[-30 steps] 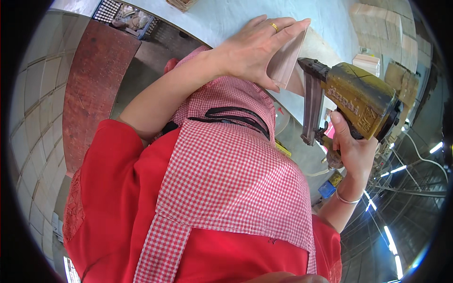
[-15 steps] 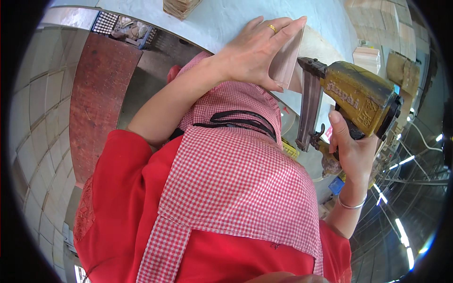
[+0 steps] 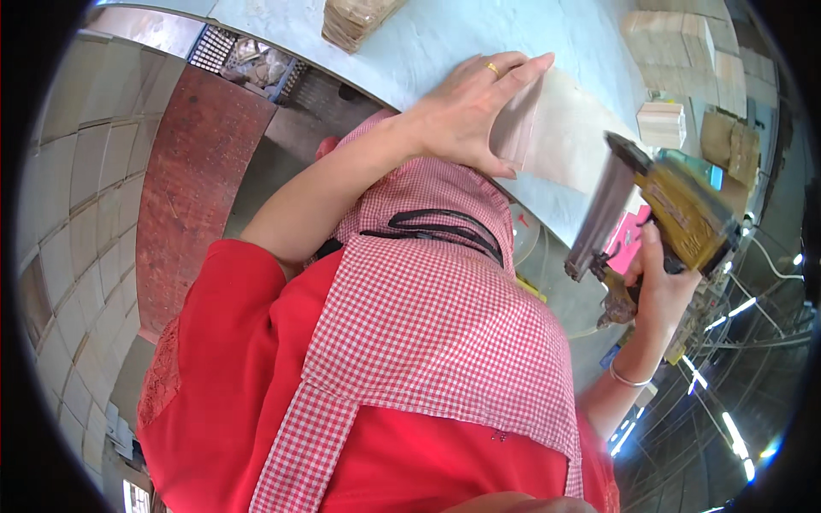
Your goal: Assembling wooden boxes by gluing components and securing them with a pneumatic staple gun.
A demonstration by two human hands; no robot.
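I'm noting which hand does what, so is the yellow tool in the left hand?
No, the right hand grips the yellow tool, while the left hand holds a wooden piece.

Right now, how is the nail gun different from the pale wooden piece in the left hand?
The nail gun is yellow and dark; the wooden piece is pale.
The nail gun is chunky, with several parts sticking out; the wooden piece looks plain and flat-sided.
The right hand grips the nail gun, while the left hand spans the wooden piece between thumb and fingers.
Both are being held.
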